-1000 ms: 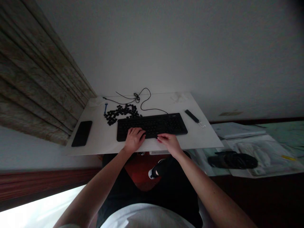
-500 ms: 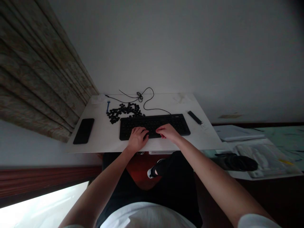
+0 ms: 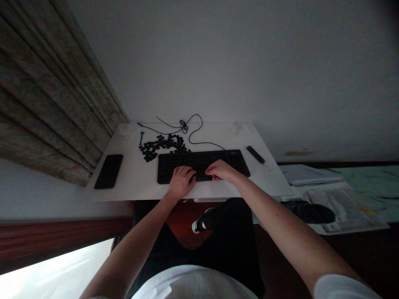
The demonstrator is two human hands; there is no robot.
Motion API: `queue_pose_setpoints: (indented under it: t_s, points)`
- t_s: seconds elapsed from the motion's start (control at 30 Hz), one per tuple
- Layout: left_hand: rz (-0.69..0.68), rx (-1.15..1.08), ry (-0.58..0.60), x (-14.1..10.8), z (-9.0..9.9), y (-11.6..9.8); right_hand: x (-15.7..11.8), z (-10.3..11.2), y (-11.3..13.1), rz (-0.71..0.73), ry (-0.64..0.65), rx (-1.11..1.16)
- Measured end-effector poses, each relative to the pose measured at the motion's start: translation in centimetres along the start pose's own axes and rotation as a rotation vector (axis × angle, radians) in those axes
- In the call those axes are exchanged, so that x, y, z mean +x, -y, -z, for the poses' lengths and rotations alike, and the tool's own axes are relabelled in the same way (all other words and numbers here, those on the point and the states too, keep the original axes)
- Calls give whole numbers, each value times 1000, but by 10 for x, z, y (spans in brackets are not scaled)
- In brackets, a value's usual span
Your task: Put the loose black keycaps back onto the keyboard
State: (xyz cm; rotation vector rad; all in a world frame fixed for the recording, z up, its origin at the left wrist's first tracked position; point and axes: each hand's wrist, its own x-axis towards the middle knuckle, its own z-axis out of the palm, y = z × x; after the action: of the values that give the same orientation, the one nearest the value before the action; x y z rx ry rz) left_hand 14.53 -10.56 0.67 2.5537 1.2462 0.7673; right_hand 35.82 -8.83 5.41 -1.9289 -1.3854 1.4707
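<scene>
A black keyboard (image 3: 202, 160) lies along the front half of the white desk, its cable running from the back edge. My left hand (image 3: 181, 181) rests over its lower middle, palm down, fingers apart and lying on the keys. Just to the right, my right hand (image 3: 220, 170) is closed in a pinch at the lower row; whatever may be between its fingertips is too small to make out. Behind the keyboard's left part lies a heap of loose black keycaps (image 3: 162, 144). Beside that heap is a small blue tool (image 3: 141, 138).
A black phone (image 3: 108, 171) lies at the desk's left. Right of the keyboard is a slim dark object (image 3: 255, 154). The looped cable (image 3: 183, 126) runs near the wall. A curtain (image 3: 56, 87) hangs at left; papers and a dark bundle (image 3: 314, 212) lie at right.
My right hand has shifted very slightly up over the keyboard, still pinched. My left hand holds nearly the same place. The view has moved a little.
</scene>
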Motion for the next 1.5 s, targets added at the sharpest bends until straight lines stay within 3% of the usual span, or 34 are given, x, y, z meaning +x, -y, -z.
queue_pose_setpoints:
  t_s: [0.27, 0.73, 0.97, 1.03, 1.1, 1.17, 1.23, 1.4, 1.5]
  points:
    - [-29, 27, 25, 1, 1, -3, 2, -2, 4, -33, -53, -66]
    - [-8, 17, 52, 16, -10, -17, 3, 1, 1, 60, -63, -317]
    - [32, -35, 20, 18, -11, -21, 0, 5, -14, 134, -74, -136]
    - [25, -45, 9, 17, -10, -20, -4, 8, -25, 191, -162, -10]
    - [9, -43, 12, 15, -9, -20, -8, 11, -39, 281, -361, 54]
    - [-19, -21, 32, 15, -8, -21, -13, 10, -53, 376, -587, 15]
    - [-49, 13, 61, 14, -7, -23, -16, 7, -65, 449, -720, -65]
    - [-78, 95, 121, 15, -5, -29, -20, -7, -79, 542, -779, -249]
    - [-86, 120, 144, 15, -4, -32, -24, -12, -78, 638, -716, -420]
